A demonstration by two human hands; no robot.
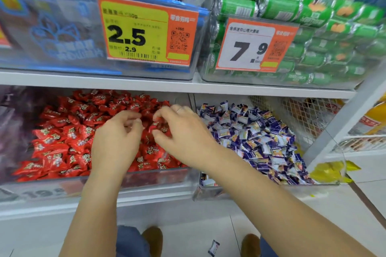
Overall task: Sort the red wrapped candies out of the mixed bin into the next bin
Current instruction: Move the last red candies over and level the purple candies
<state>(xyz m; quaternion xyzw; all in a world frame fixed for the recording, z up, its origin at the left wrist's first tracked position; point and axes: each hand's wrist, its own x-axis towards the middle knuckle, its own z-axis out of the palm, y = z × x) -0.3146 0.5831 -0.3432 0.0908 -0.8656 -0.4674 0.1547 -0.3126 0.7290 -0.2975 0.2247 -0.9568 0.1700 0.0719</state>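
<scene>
Where white shelf (104, 81) meets tiled floor (313, 215), left hand (117, 137) and right hand (183, 133) loosely curled, grasp unclear.

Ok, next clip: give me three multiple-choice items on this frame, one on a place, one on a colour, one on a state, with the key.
1. Both hands are over which bin?
A. red candy bin
B. purple-and-white candy bin
C. green packet bin

2. What colour are the packets behind the 7.9 price tag?
A. blue
B. green
C. red

3. A stray candy lies where?
A. on the 2.5 tag
B. in the wire basket
C. on the floor

Key:
1 A, left hand and right hand are above the red candy bin.
2 B, green packets behind the 7.9 price tag.
3 C, stray candy between the shoes.
</scene>
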